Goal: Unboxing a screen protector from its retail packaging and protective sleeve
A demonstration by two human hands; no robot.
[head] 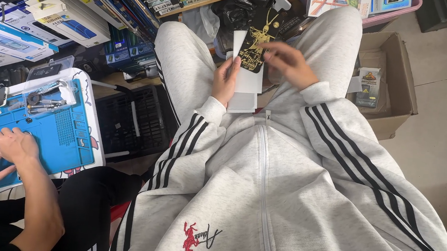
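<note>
I sit in a light grey tracksuit with black stripes and look down at my lap. My left hand (226, 79) holds a stack of flat white packets (246, 82) upright over my thighs. My right hand (287, 63) grips a flat black packet with a gold figure (258, 43) at its right edge, in front of the white ones. Both hands meet at the stack, between my knees.
A co-worker's two hands (3, 153) rest on a blue work mat (63, 134) on a small table at the left. Boxed goods are stacked at the upper left. A black crate (131, 121) stands by my left knee. An open cardboard box (392, 75) sits at the right.
</note>
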